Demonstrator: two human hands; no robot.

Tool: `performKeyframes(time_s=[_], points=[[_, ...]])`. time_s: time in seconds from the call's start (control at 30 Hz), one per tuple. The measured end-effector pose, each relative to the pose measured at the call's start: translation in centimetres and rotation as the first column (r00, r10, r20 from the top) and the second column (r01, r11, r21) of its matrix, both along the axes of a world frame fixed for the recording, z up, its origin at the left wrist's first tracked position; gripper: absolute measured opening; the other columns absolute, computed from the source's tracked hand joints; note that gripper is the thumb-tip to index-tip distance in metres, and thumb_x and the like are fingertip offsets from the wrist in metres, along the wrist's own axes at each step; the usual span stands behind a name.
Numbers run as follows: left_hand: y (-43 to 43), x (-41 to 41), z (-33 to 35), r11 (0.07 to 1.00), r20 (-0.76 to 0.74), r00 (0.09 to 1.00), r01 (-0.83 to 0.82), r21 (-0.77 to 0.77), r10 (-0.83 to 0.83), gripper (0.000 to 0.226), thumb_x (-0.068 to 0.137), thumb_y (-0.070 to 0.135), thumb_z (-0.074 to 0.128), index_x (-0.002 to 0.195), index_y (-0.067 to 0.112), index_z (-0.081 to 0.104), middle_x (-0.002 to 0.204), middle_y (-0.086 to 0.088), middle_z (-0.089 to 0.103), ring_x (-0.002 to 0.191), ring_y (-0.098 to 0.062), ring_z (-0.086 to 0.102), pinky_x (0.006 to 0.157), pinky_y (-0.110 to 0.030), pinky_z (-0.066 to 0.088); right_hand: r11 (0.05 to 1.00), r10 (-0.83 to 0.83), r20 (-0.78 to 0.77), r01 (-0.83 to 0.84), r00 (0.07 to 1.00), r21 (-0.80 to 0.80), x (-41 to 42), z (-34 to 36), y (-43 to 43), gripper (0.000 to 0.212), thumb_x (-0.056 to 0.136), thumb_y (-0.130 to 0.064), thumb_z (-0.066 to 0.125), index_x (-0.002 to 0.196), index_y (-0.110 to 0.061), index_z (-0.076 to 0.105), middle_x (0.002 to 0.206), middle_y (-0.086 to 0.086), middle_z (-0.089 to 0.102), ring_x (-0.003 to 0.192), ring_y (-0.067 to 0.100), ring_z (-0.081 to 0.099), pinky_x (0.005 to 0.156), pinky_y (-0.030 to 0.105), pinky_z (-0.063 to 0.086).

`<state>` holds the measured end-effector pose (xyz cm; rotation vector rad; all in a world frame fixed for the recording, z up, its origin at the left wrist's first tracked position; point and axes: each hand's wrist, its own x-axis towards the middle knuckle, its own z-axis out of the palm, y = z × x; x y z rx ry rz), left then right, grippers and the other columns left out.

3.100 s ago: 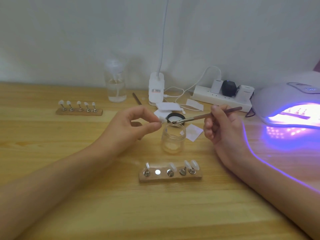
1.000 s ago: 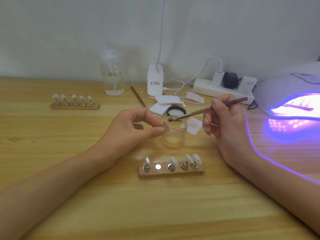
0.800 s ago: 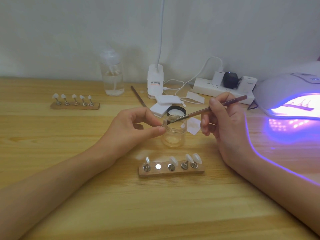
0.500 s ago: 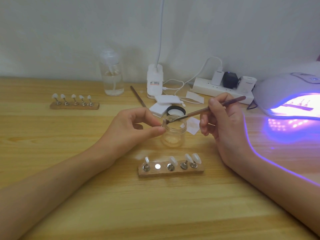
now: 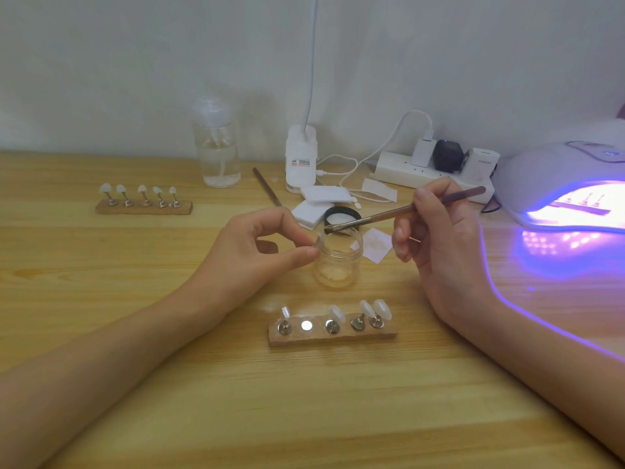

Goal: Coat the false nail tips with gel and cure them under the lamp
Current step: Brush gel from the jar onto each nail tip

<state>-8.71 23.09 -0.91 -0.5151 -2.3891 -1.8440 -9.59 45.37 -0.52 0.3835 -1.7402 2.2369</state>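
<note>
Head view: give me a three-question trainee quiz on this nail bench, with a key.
1. True or false: the curing lamp is lit.
2. The brush: A lies on the desk; B is held in the right hand; C sits under the lamp.
3. Fill in: the near holder carries ___ nail stands, with one spot bare.
Key: 1 true; 2 B; 3 four.

Soft, even room light, bright purple glow from the nail lamp (image 5: pixel 571 194) at the right, purple shine on the wooden table (image 5: pixel 304 401), purple edge along the right arm, whole picture a bit blurry, table edge curved
</note>
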Motion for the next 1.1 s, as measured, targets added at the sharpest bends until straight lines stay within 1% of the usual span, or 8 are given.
performKeyframes(time_s=[0.1,0.27,0.37,0.47,0.67,0.8,1.0,1.1], points=[[-0.06,-0.11,-0.09,1.0,-0.001,1.0,-0.002,-0.008,0.002,0.013,0.076,0.026,0.081,0.074,0.023,0.069,0.087,0.01,0.072,0.064,-0.019,0.048,0.065,-0.02,0.045,0.999,0.007,0.008,-0.007,1.0,0.037,0.0,-0.07,-0.17,0.018,0.1,-0.021,0.051,0.084,-0.019,0.045,0.055,0.0,0.056,0.046,0.014,0.051,0.044,0.022,0.042],[-0.1,-0.04,-0.01,1.0,-0.025,0.999,0.031,0.003,-0.031,0.016,0.072,0.036,0.079,0.075,0.024,0.068,0.09,0.007,0.071,0.054,-0.014,0.042,0.056,-0.014,0.04,0.999,-0.035,0.027,0.034,0.999,0.021,-0.07,-0.02,0.21,0.019,0.1,-0.022,0.051,0.081,-0.021,0.045,0.054,0.0,0.055,0.044,0.014,0.048,0.043,0.02,0.039],[-0.2,-0.16,-0.16,1.0,-0.054,0.998,0.025,-0.019,-0.026,0.012,0.078,0.026,0.079,0.077,0.023,0.068,0.094,0.002,0.07,0.051,-0.015,0.038,0.053,-0.022,0.036,0.999,0.037,0.013,-0.037,0.999,-0.001,-0.08,0.0,-0.07,0.018,0.097,-0.024,0.052,0.081,-0.021,0.047,0.054,0.001,0.055,0.045,0.015,0.05,0.043,0.021,0.041],[-0.3,-0.38,-0.33,0.999,-0.079,0.997,0.012,-0.036,-0.015,0.013,0.082,0.02,0.079,0.077,0.022,0.066,0.093,-0.001,0.069,0.049,-0.014,0.037,0.053,-0.026,0.032,0.998,-0.007,0.034,0.005,0.999,0.058,-0.1,-0.2,0.02,0.02,0.101,-0.022,0.051,0.081,-0.02,0.046,0.054,0.001,0.055,0.044,0.014,0.048,0.043,0.021,0.04],[-0.17,-0.54,-0.42,0.998,-0.093,0.996,0.004,-0.055,-0.009,0.015,0.077,0.032,0.075,0.08,0.021,0.066,0.088,-0.028,0.062,0.049,-0.02,0.035,0.05,-0.025,0.03,0.999,0.031,0.028,-0.031,0.999,-0.016,-0.27,-0.06,0.06,0.018,0.097,-0.025,0.052,0.081,-0.02,0.046,0.054,0.0,0.055,0.044,0.013,0.048,0.043,0.02,0.039],[-0.25,-0.47,-0.44,0.998,-0.112,0.994,0.007,-0.055,-0.013,0.013,0.082,0.021,0.078,0.079,0.019,0.065,0.088,-0.019,0.065,0.048,-0.015,0.036,0.048,-0.021,0.031,0.999,0.007,0.055,-0.009,0.998,0.035,-0.32,-0.24,0.01,0.02,0.101,-0.021,0.051,0.083,-0.02,0.045,0.055,0.001,0.056,0.043,0.014,0.049,0.043,0.02,0.041],[-0.16,-0.42,-0.33,0.998,-0.114,0.993,0.002,-0.07,-0.01,0.012,0.083,0.018,0.077,0.079,0.018,0.065,0.086,-0.033,0.06,0.05,-0.022,0.034,0.049,-0.026,0.029,0.997,0.066,0.036,-0.065,0.997,-0.028,-0.4,-0.22,0.04,0.018,0.101,-0.022,0.05,0.084,-0.02,0.045,0.056,0.0,0.057,0.046,0.014,0.051,0.045,0.02,0.042],[-0.17,-0.44,-0.39,0.998,-0.123,0.992,0.004,-0.064,-0.012,0.011,0.083,0.017,0.076,0.079,0.017,0.065,0.089,-0.024,0.063,0.048,-0.017,0.035,0.048,-0.022,0.031,0.999,0.022,0.06,-0.024,0.998,0.026,-0.43,-0.26,-0.01,0.019,0.102,-0.021,0.051,0.084,-0.019,0.045,0.056,0.001,0.057,0.044,0.014,0.051,0.044,0.021,0.042]])
